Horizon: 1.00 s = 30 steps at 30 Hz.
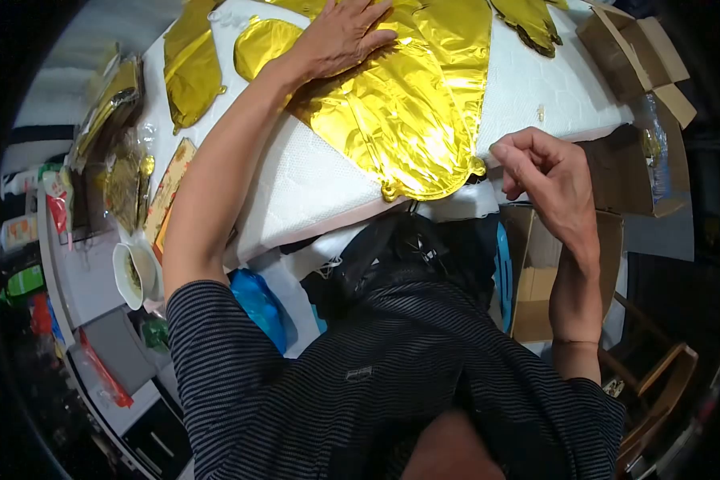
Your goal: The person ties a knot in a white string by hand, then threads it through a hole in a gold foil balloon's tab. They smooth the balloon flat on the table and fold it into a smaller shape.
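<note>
Gold foil balloon: a large, flat, creased gold foil balloon (432, 120) is spread on a white quilted surface (296, 188), its rounded lower end brought to the near edge, where two small tabs (389, 192) stick out; its upper part is cut off by the top of the view.
Left hand: the left hand (346, 36) is laid palm down on the upper part of the balloon, fingers extended and apart, with nothing gripped.
Right hand: the right hand (546, 176) is held just beside the balloon's lower right tab, fingers curled and thumb brought to the index finger; whether anything thin is pinched there cannot be told.
Other foil: a narrower gold foil piece (194, 68) is laid left of the balloon, and a dark-edged gold foil piece (532, 28) at its upper right.
Left of the balloon, farther out: a patterned flat box (168, 192), plastic-wrapped gold packets (108, 112) and a white bowl (128, 276) are seen.
Right of the balloon, farther out: an open cardboard carton (636, 52) is seen.
Below the balloon: a blue plastic bag (256, 308) is seen to the left.
</note>
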Each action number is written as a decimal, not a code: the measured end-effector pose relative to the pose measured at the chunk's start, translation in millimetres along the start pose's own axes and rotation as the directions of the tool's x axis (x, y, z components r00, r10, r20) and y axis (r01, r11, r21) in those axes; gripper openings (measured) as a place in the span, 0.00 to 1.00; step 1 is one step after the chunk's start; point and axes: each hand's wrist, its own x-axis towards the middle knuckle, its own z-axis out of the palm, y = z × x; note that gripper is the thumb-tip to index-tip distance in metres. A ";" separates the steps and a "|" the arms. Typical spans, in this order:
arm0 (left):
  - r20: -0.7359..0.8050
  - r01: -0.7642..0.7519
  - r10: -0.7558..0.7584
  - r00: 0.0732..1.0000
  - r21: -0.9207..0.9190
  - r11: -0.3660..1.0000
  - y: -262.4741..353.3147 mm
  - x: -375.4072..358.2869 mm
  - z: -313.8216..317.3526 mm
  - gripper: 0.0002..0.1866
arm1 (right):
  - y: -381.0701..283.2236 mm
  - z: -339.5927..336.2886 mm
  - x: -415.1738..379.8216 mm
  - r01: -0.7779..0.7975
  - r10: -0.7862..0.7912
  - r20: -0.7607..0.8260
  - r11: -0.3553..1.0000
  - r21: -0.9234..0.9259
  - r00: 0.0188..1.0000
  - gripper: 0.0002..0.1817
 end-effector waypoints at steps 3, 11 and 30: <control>-0.021 0.028 -0.034 0.999 -0.250 0.968 -2.5 -0.3 -6.9 0.33 | -6.4 11.1 -8.9 0.093 -0.093 0.025 0.996 0.000 0.995 0.07; -0.578 0.046 -0.376 0.724 -0.504 0.863 -18.6 -0.3 -47.0 0.19 | -60.9 29.3 -26.9 0.762 -0.778 0.199 0.626 0.165 0.596 0.07; -0.444 -0.076 -0.409 0.797 -0.746 0.662 -39.9 20.8 -50.4 0.16 | -87.9 -33.0 18.7 0.847 -0.902 0.001 0.406 -0.344 0.432 0.17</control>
